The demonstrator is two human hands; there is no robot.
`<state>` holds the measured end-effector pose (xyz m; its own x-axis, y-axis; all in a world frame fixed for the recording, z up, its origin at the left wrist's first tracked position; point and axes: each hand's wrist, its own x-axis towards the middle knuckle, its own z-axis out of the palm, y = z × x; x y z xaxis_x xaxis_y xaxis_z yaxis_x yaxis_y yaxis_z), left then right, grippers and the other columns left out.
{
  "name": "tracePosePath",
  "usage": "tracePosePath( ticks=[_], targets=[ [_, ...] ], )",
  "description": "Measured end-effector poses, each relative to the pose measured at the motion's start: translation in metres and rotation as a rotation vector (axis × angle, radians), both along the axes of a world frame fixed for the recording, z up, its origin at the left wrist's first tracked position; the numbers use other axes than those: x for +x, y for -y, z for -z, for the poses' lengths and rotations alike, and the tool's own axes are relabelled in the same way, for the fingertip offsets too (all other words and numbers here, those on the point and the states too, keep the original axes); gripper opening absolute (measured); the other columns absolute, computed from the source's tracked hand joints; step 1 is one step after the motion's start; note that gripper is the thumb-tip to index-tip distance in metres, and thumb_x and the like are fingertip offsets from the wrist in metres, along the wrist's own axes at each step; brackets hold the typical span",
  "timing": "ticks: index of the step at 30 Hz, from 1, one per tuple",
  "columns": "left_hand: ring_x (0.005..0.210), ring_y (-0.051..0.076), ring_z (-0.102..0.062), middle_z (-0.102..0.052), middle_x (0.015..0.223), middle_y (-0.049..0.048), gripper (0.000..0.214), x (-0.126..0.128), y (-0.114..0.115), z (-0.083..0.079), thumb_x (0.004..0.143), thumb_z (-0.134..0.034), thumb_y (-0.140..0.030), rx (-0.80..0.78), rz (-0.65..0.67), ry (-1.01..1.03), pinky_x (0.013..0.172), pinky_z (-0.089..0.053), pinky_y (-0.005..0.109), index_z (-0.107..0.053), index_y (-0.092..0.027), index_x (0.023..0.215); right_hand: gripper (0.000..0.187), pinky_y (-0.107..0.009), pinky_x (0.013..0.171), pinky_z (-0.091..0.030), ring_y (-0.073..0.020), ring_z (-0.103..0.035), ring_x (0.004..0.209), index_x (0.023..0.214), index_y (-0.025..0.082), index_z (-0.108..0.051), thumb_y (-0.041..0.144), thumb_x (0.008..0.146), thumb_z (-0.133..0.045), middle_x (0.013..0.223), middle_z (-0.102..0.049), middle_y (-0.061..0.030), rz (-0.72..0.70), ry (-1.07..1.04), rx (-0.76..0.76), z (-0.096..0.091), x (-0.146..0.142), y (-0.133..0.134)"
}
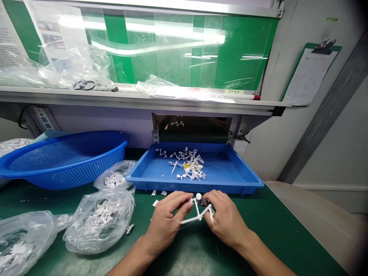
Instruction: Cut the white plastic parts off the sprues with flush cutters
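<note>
Both hands work over the green table [258,234] just in front of a blue tray [230,178]. My left hand [166,220] and my right hand [224,218] each pinch one end of a white plastic sprue [198,214], a branched runner with small moulded parts on its arms. Fingers of both hands are curled closed on it. The right hand also seems to hold a small dark tool [204,201] at its fingertips. Inside the tray lies a pile of white sprues [188,165] around a yellow piece.
A blue mesh basket [60,159] stands at the left. Clear plastic bags of white parts [99,220] lie left of my hands, another bag [115,178] by the tray. Small loose white pieces [157,193] lie before the tray. A chute opening [192,128] sits behind it, a shelf above.
</note>
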<state>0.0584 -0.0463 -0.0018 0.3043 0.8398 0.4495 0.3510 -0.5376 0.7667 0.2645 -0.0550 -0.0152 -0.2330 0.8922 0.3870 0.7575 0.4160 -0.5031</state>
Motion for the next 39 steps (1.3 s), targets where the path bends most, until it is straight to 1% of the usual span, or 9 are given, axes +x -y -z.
tracePosePath(
  ticks=[5,11,17,21,25,28,30,34,39],
  targets=[
    [0.088,0.016,-0.064,-0.068,0.104,0.0040,0.019,0.001,0.002,0.000,0.093,-0.058,-0.029,-0.046,0.024,0.036,0.083,-0.053,0.026,-0.069,-0.023,0.107,0.019,-0.034,0.075,-0.036,-0.0201,-0.047,0.082,0.091,0.022,-0.055,0.010,0.077,-0.050,0.089,-0.059,-0.0019,-0.011,0.014,-0.017,-0.001,-0.004,0.004],
    [0.078,0.015,-0.064,-0.068,0.098,0.0041,0.018,0.003,0.003,-0.002,0.093,-0.058,-0.030,-0.060,0.044,0.031,0.074,-0.054,0.024,-0.070,-0.022,0.104,0.016,-0.033,0.074,-0.036,-0.0200,-0.046,0.081,0.088,0.022,-0.053,0.010,0.077,-0.050,0.088,-0.058,-0.0023,-0.029,0.037,0.003,0.000,-0.004,0.004],
    [0.079,0.015,-0.064,-0.069,0.095,0.0046,0.019,0.001,0.003,0.000,0.093,-0.057,-0.028,-0.040,0.076,0.016,0.075,-0.053,0.025,-0.070,-0.022,0.106,0.012,-0.032,0.070,-0.033,-0.0193,-0.046,0.077,0.084,0.021,-0.054,0.011,0.079,-0.050,0.084,-0.059,-0.0023,0.002,0.109,0.009,0.003,-0.004,0.004],
    [0.075,0.015,-0.064,-0.069,0.091,0.0045,0.020,0.002,-0.001,0.008,0.093,-0.056,-0.029,-0.045,0.071,-0.012,0.072,-0.053,0.024,-0.069,-0.021,0.106,0.010,-0.030,0.067,-0.032,-0.0179,-0.050,0.075,0.082,0.021,-0.054,0.013,0.081,-0.049,0.080,-0.061,-0.0013,0.007,0.158,-0.050,0.011,-0.004,0.002],
    [0.076,0.015,-0.065,-0.068,0.097,0.0049,0.026,0.002,-0.012,0.013,0.095,-0.049,-0.034,-0.158,0.047,-0.097,0.072,-0.053,0.025,-0.069,-0.020,0.105,0.007,-0.028,0.064,-0.030,-0.0177,-0.056,0.075,0.082,0.022,-0.057,0.019,0.081,-0.050,0.083,-0.065,-0.0021,0.054,0.200,-0.178,0.013,0.007,-0.009],
    [0.086,0.018,-0.065,-0.069,0.098,0.0041,0.026,-0.007,-0.022,0.005,0.094,-0.049,-0.033,-0.120,0.041,-0.311,0.080,-0.050,0.027,-0.071,-0.022,0.102,0.008,-0.029,0.062,-0.027,-0.0187,-0.056,0.073,0.080,0.020,-0.058,0.018,0.080,-0.050,0.083,-0.066,-0.0047,0.143,0.237,-0.213,0.006,0.027,-0.018],
    [0.088,0.020,-0.063,-0.069,0.095,0.0040,0.026,-0.020,-0.028,-0.005,0.091,-0.050,-0.032,-0.090,0.036,-0.471,0.081,-0.048,0.028,-0.073,-0.022,0.098,0.010,-0.029,0.062,-0.027,-0.0177,-0.055,0.073,0.081,0.020,-0.057,0.019,0.082,-0.047,0.083,-0.065,-0.0037,0.151,0.226,-0.211,-0.001,0.038,-0.019],
    [0.086,0.021,-0.063,-0.066,0.100,0.0050,0.029,-0.049,-0.031,-0.026,0.086,-0.049,-0.030,-0.175,0.000,-0.696,0.078,-0.047,0.029,-0.074,-0.023,0.097,0.010,-0.027,0.063,-0.029,-0.0145,-0.053,0.073,0.084,0.022,-0.056,0.021,0.084,-0.046,0.082,-0.062,0.0008,0.047,0.171,-0.216,-0.007,0.040,-0.014],
    [0.092,0.021,-0.061,-0.063,0.105,0.0029,0.031,-0.072,-0.011,-0.049,0.090,-0.045,-0.028,-0.165,-0.082,-0.798,0.081,-0.046,0.029,-0.071,-0.027,0.107,0.010,-0.027,0.066,-0.031,-0.0153,-0.053,0.075,0.084,0.022,-0.057,0.020,0.081,-0.048,0.082,-0.061,0.0001,-0.094,0.173,-0.228,0.003,0.026,-0.007]
  ],
)
